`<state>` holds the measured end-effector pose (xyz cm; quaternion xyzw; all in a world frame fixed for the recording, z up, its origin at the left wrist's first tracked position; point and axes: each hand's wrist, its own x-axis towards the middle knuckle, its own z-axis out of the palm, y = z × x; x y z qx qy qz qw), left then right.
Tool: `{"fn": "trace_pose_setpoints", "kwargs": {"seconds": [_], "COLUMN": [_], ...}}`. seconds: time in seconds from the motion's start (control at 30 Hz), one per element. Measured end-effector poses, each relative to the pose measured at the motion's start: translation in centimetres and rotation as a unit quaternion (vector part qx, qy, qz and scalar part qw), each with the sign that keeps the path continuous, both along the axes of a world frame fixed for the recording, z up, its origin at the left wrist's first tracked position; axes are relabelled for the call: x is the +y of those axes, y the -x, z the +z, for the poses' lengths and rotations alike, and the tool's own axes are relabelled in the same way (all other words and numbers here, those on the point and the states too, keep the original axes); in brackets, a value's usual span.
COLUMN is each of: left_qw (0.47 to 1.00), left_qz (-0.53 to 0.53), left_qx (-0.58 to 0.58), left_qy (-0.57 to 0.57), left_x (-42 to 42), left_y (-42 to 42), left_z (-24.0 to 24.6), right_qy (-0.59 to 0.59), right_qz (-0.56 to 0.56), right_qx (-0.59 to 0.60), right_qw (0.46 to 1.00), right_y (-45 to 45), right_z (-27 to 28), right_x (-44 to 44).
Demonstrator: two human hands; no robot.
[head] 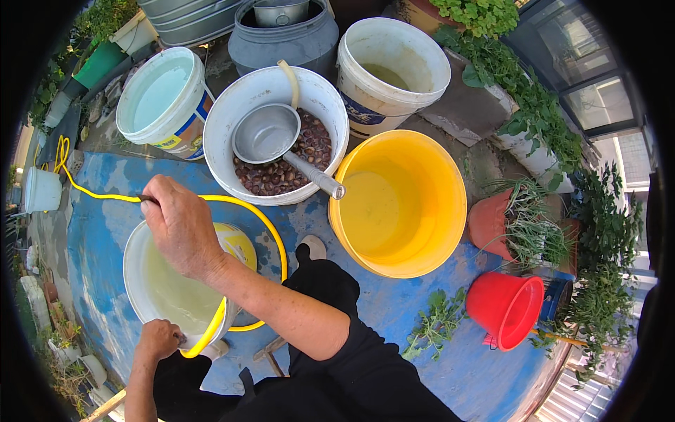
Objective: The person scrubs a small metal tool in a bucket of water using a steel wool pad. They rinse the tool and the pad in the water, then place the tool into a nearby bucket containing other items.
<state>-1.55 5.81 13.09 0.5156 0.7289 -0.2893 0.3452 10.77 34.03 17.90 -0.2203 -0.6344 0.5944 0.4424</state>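
My left hand (160, 339) is closed on the end of a yellow hose (213, 328), at the near rim of a white bucket (128, 274) holding cloudy, greenish water. Above that bucket, my right hand (184, 227) pinches a small dark thing (148, 199) that I cannot identify. Behind stands a larger white bucket (221, 118) with many wet, brown, nut-like pieces (274, 176). A metal ladle (268, 132) rests in it, its handle over the rim. To the right is a yellow bucket (448, 211) with shallow, yellow-looking liquid inside.
Two more white buckets (182, 113) (393, 100) and a grey metal vessel (285, 47) stand behind. A red bucket (495, 306) lies tilted at right, near a pot of green plants (490, 224). Part of a small wooden stool (270, 356) shows by my legs on the blue ground covering (385, 316).
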Motion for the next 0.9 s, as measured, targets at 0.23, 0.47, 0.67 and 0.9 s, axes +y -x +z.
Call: {"fn": "trace_pose_setpoints", "kwargs": {"seconds": [0.23,0.47,0.67,0.9], "left_qw": [0.955,0.885,0.891,0.957], "left_qz": [0.226,0.281,0.286,0.166], "left_qx": [-0.194,-0.214,-0.090,0.002], "left_qy": [0.000,-0.304,-0.341,-0.237], "left_x": [2.1,2.8,2.9,2.4], "left_y": [-2.1,-6.0,-8.3,-10.5], "left_z": [-1.1,-2.1,2.7,3.2], "right_qy": [0.018,-0.008,0.065,0.173], "right_qz": [0.006,-0.001,-0.017,0.093], "right_qx": [0.001,0.007,0.012,-0.121], "right_qw": [1.000,1.000,0.998,0.973], "right_y": [-0.3,0.7,-1.2,-1.8], "right_z": [-0.5,-0.9,-0.9,-1.7], "right_x": [0.2,-0.4,3.0,3.2]}}
